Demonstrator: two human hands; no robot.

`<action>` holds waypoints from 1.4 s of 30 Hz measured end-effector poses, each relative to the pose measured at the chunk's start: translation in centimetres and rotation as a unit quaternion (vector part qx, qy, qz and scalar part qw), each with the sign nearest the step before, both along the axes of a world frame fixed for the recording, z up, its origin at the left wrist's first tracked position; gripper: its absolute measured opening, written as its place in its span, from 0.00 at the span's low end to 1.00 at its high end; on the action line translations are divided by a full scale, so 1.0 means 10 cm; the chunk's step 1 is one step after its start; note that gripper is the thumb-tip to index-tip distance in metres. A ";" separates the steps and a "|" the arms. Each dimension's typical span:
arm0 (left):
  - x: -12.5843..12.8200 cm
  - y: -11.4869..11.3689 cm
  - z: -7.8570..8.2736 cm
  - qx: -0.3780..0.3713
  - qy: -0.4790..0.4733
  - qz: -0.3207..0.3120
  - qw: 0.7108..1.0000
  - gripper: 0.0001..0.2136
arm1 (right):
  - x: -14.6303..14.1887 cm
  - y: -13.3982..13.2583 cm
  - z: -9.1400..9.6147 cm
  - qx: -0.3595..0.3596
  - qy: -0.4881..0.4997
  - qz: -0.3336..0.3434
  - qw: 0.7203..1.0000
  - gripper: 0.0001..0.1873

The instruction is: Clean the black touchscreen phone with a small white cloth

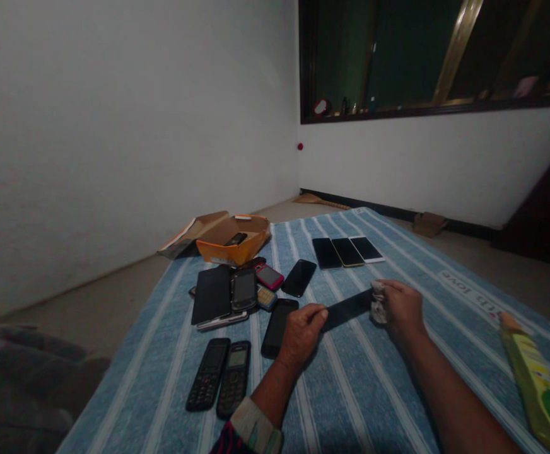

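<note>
Between my two hands a dark smartphone (349, 309) is held up, tilted, above the striped cloth. My left hand (302, 332) pinches its left end between thumb and fingers. At its right end my right hand (402, 307) grips a crumpled greyish cloth (378, 303), pressed against the phone. Just left of my left hand lies a black smartphone (275, 329), partly covered by that hand. Another black smartphone (299, 278) rests a little farther back. Two keypad phones, one (208, 374) beside the other (234, 379), lie near my left forearm.
A pile of phones with a black tablet-like slab (211, 293) sits at left, before an open orange box (234, 249) holding a phone. Three smartphones (348, 251) line up at the back. A bottle of yellow liquid (537, 384) lies at right on the blue striped cloth (161, 391).
</note>
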State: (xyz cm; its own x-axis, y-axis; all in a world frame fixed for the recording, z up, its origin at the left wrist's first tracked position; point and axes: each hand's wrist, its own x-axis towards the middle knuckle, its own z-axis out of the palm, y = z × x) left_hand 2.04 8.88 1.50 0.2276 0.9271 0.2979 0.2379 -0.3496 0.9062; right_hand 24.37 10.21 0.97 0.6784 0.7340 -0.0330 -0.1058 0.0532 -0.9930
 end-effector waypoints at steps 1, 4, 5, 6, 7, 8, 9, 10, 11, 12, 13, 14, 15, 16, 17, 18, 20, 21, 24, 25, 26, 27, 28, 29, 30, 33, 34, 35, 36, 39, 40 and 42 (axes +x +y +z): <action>0.00 0.00 0.01 -0.001 0.003 0.002 1.000 0.12 | 0.01 0.01 -0.02 0.007 0.024 -0.002 1.000 0.13; -0.01 0.00 0.01 -0.001 0.009 0.005 1.000 0.12 | 0.04 0.01 -0.05 0.010 0.065 0.002 0.998 0.12; -0.01 0.00 0.01 0.001 0.010 0.004 1.000 0.12 | 0.05 0.00 -0.06 0.006 0.074 0.010 0.997 0.12; -0.01 0.01 0.01 0.002 0.010 0.004 1.000 0.12 | 0.05 0.00 -0.06 0.002 0.082 0.021 0.996 0.11; -0.01 0.01 0.01 0.003 0.010 0.005 1.000 0.11 | 0.06 -0.01 -0.06 0.002 0.091 0.031 0.995 0.11; -0.01 0.01 0.01 0.004 0.010 0.006 1.000 0.11 | 0.06 -0.02 -0.05 0.007 0.099 0.041 0.994 0.11; -0.01 0.01 0.01 0.004 0.010 0.008 1.000 0.11 | 0.06 -0.03 -0.05 0.016 0.107 0.050 0.993 0.11; -0.01 0.02 0.01 0.004 0.010 0.009 1.000 0.11 | 0.06 -0.04 -0.04 0.028 0.116 0.059 0.991 0.11; -0.02 0.02 0.01 0.004 0.009 0.009 1.000 0.11 | 0.06 -0.05 -0.03 0.041 0.124 0.069 0.989 0.12; -0.02 0.02 0.01 0.005 0.007 0.008 1.000 0.11 | 0.06 -0.05 -0.02 0.053 0.132 0.078 0.987 0.13; -0.02 0.02 0.01 0.005 0.005 0.006 1.000 0.11 | 0.06 -0.05 -0.01 0.062 0.137 0.085 0.985 0.14; -0.02 0.02 0.01 0.004 0.003 0.005 1.000 0.11 | 0.05 -0.06 -0.01 0.070 0.141 0.090 0.983 0.14; -0.01 0.02 0.01 0.005 0.000 0.005 1.000 0.11 | 0.05 -0.06 0.00 0.076 0.140 0.093 0.983 0.15; -0.01 0.02 0.01 0.005 -0.003 0.004 1.000 0.11 | 0.05 -0.06 0.00 0.081 0.136 0.094 0.983 0.14; -0.01 0.02 0.01 0.006 -0.006 0.003 1.000 0.10 | 0.05 -0.06 0.00 0.085 0.129 0.094 0.984 0.14; -0.01 0.02 0.00 0.007 -0.008 0.001 1.000 0.10 | 0.05 -0.06 0.00 0.087 0.122 0.094 0.984 0.14; -0.01 0.02 -0.01 0.009 -0.010 -0.003 1.000 0.10 | 0.05 -0.06 0.00 0.085 0.111 0.097 0.985 0.13; -0.01 0.03 -0.01 0.009 -0.009 -0.004 1.000 0.10 | 0.05 -0.06 0.01 0.081 0.110 0.099 0.986 0.13; -0.01 0.03 -0.01 0.010 -0.006 -0.003 1.000 0.10 | 0.04 -0.06 0.02 0.065 0.117 0.102 0.986 0.14; 0.00 0.03 0.00 0.010 -0.007 -0.003 1.000 0.10 | 0.04 -0.06 0.02 0.061 0.118 0.102 0.986 0.14; 0.00 0.03 0.01 0.009 -0.006 -0.002 1.000 0.10 | 0.04 -0.05 0.02 0.059 0.119 0.106 0.986 0.14; 0.00 0.03 0.02 0.007 -0.005 0.000 1.000 0.11 | 0.04 -0.05 0.01 0.056 0.118 0.111 0.985 0.14; 0.00 0.03 0.03 0.005 -0.003 0.002 1.000 0.11 | 0.04 -0.05 0.01 0.053 0.119 0.115 0.985 0.13; 0.00 0.03 0.03 0.002 0.001 0.003 1.000 0.11 | 0.04 -0.05 0.01 0.049 0.121 0.117 0.985 0.12; 0.00 0.03 0.03 0.001 0.003 0.003 1.000 0.11 | 0.04 -0.05 0.00 0.046 0.123 0.115 0.985 0.12; -0.01 0.03 0.02 0.005 0.005 0.000 1.000 0.11 | 0.04 -0.04 -0.03 0.041 0.129 0.106 0.985 0.11; -0.01 0.04 0.01 0.007 0.004 0.000 1.000 0.11 | 0.05 -0.03 -0.04 0.042 0.131 0.108 0.985 0.12; -0.01 0.04 0.01 0.008 0.003 0.002 1.000 0.11 | 0.05 -0.03 -0.05 0.044 0.136 0.114 0.983 0.13; -0.02 0.04 0.01 0.009 0.002 0.004 1.000 0.11 | 0.06 -0.03 -0.06 0.047 0.143 0.123 0.981 0.14; -0.03 0.04 0.03 0.010 -0.001 0.003 1.000 0.11 | 0.08 -0.04 -0.04 0.061 0.164 0.142 0.974 0.18; -0.03 0.04 0.04 0.010 -0.001 -0.001 1.000 0.11 | 0.08 -0.04 -0.02 0.067 0.165 0.144 0.973 0.18; -0.04 0.03 0.04 0.014 -0.004 -0.013 1.000 0.11 | 0.09 -0.07 0.06 0.079 0.152 0.141 0.975 0.18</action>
State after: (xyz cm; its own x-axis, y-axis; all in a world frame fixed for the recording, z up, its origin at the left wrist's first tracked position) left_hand 1.66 9.19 1.91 0.2492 0.9122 0.3253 0.2217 -0.3807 0.8977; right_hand 25.30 9.51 1.61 0.4255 0.9020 -0.0725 -0.4274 0.1297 -0.8947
